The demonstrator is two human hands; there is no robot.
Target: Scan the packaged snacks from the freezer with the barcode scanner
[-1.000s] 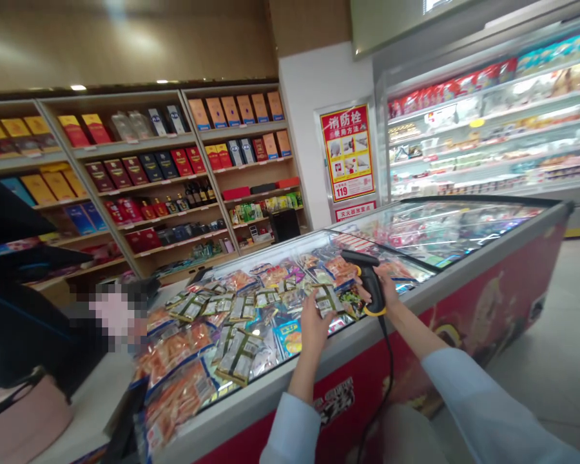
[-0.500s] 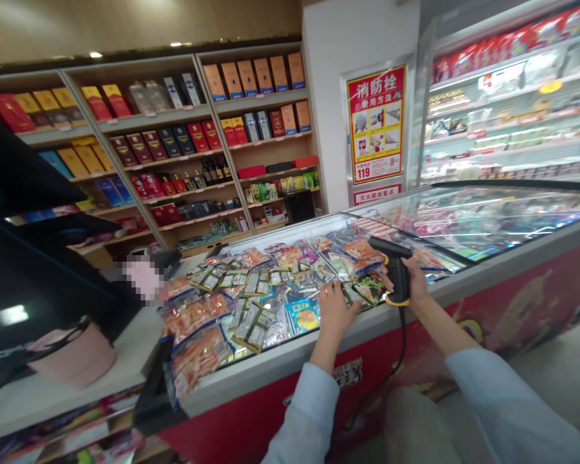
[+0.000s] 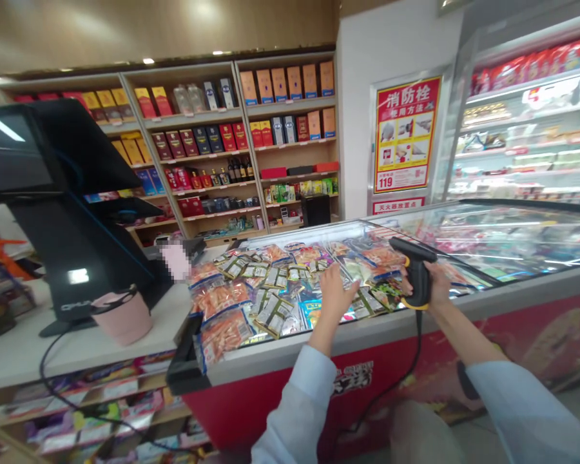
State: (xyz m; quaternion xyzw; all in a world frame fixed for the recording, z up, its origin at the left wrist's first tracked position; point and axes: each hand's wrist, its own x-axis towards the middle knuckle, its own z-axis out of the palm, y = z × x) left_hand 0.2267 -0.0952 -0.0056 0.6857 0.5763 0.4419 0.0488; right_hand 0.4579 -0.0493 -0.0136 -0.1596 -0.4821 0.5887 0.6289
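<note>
My right hand (image 3: pixel 435 287) is shut around the grip of a black handheld barcode scanner (image 3: pixel 417 274) with yellow trim, and its coiled black cable hangs down past the freezer front. My left hand (image 3: pixel 336 293) is open with fingers spread, just above the snack packets (image 3: pixel 270 303) piled under the sliding glass of a chest freezer (image 3: pixel 290 353). The two hands are close together over the right part of the pile. I cannot tell whether my left fingers touch a packet.
A black checkout terminal (image 3: pixel 62 193) and a pink cup (image 3: pixel 123 316) stand on the white counter (image 3: pixel 38 348) left of the freezer. Behind are shelves (image 3: pixel 198 148) of boxed goods and bottles, a red-and-yellow wall poster (image 3: pixel 405 135), and a lit refrigerated case (image 3: pixel 526 129) at right.
My view has swung left, so the freezer and shelves sit further right. My left hand has lifted off the packets and spread open. The scanner stays in my right hand.
</note>
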